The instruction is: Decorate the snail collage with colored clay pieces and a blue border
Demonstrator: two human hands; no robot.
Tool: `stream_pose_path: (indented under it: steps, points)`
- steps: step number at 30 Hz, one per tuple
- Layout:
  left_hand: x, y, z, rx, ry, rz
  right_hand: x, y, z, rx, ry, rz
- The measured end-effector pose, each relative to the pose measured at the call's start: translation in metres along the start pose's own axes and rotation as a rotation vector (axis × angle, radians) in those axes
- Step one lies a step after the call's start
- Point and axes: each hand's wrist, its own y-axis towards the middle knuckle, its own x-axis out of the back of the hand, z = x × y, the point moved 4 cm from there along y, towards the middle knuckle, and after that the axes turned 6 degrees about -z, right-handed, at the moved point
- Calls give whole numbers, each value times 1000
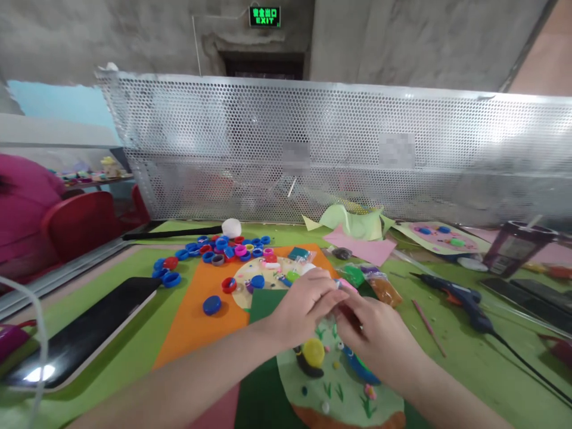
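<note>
My left hand (308, 301) and my right hand (369, 325) meet over the work, their fingertips pinched together. Whatever is between the fingers is hidden. Beneath them lies a pale green clay-decorated sheet (342, 396) on dark green paper (259, 363). It carries a snail (313, 356) with a yellow bottle-cap shell, a blue figure (360, 364) partly under my right hand, and small grass tufts and flowers. Just beyond my left hand is a cream decorated disc (243, 280) with caps and clay bits. Bags of coloured clay (384, 289) lie past my right hand.
Many bottle caps (221, 243) are heaped at back left, near a tablet-like black device (84, 328). On the right are a glue gun (465, 304) with its cord, a thin pink stick (429, 328) and a dark cup (516, 247). A perforated metal screen (268, 131) borders the back.
</note>
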Motion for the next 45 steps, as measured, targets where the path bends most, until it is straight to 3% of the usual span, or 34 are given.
stream_pose_path:
  steps: [6,14,19,23,25,29,32,40,45]
  points:
    - [-7,-6,-7,-42,111,-11,1,-2,-1,6,-180,-149]
    - [-9,-5,-8,-35,157,-58,6,-1,-2,-62,-185,-133]
    - [-2,-3,-26,-90,170,-53,23,-3,-6,-67,-157,-104]
    - [26,-1,-48,-150,177,-114,56,-7,-33,-217,-151,-283]
    - [36,1,-51,-39,189,-186,67,-10,-39,-195,-64,-414]
    - [17,1,-51,90,142,-20,49,-14,-26,39,136,-243]
    - [-2,-3,-44,191,114,100,32,-19,-14,85,264,-135]
    - [-11,-10,-41,149,149,139,23,-23,-8,1,387,-168]
    - [-15,-11,-40,226,99,105,11,-21,-13,-144,557,-164]
